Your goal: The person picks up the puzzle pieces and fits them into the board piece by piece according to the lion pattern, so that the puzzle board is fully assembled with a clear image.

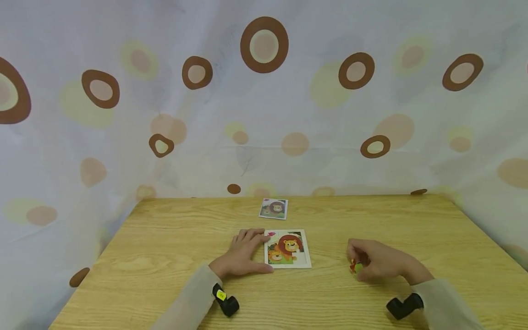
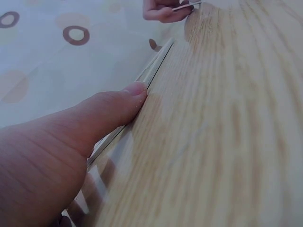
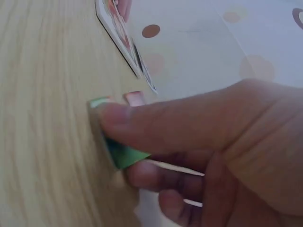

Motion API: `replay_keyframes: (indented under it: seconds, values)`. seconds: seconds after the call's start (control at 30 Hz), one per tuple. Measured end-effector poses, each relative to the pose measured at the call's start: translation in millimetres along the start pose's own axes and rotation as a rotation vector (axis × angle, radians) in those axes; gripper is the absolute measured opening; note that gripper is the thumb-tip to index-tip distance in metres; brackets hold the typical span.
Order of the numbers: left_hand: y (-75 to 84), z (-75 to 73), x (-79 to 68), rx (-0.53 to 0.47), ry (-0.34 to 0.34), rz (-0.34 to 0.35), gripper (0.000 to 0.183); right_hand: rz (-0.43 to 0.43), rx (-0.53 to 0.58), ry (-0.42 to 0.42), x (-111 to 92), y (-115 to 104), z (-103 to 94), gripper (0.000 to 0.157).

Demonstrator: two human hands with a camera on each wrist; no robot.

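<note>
A jigsaw board with a white border and a lion picture lies on the table, with a pale gap at its lower right. My left hand rests at its left side, fingers spread and thumb along the near edge. The left wrist view shows that thumb touching the board's edge. Right of the board, my right hand pinches a puzzle piece, partly green, just over the table. In the right wrist view the thumb covers part of the puzzle piece.
Behind the board lies a small picture card with a similar lion image. The wooden table ends at a patterned cloth hanging at the back and sides. Each wrist wears a black strap-on device.
</note>
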State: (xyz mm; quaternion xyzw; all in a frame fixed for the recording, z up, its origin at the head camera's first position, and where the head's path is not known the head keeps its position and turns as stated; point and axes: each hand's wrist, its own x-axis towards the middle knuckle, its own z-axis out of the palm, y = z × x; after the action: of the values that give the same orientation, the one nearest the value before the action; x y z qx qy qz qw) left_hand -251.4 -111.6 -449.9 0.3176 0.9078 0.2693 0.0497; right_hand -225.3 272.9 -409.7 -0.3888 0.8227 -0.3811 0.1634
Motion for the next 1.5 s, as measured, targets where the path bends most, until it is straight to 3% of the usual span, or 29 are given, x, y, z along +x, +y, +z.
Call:
replay_keyframes:
  seconds: [0.2, 0.5, 0.87, 1.3, 1.5]
  values:
    - [1.3, 2.8, 5.7, 0.009, 0.002, 0.025, 0.078, -0.011, -0.048, 0.123, 8.0, 4.4, 9.6, 0.023]
    - [-1.7, 1.3, 1.5, -0.005, 0.0, -0.001, 0.078, -0.035, -0.071, 0.203, 34.7, 1.3, 20.1, 0.011]
    - [1.5, 0.3, 3.5, -0.006, -0.006, 0.005, 0.079, 0.02, -0.032, 0.195, 63.1, -6.2, 27.6, 0.006]
    - [0.0, -0.6, -1.5, 0.002, 0.002, -0.001, 0.078, 0.024, -0.013, 0.191, 88.6, -9.8, 43.6, 0.01]
    - [1.1, -1.8, -0.8, 0.003, 0.007, 0.006, 0.078, 0.036, -0.076, 0.194, 98.7, -10.5, 48.1, 0.009]
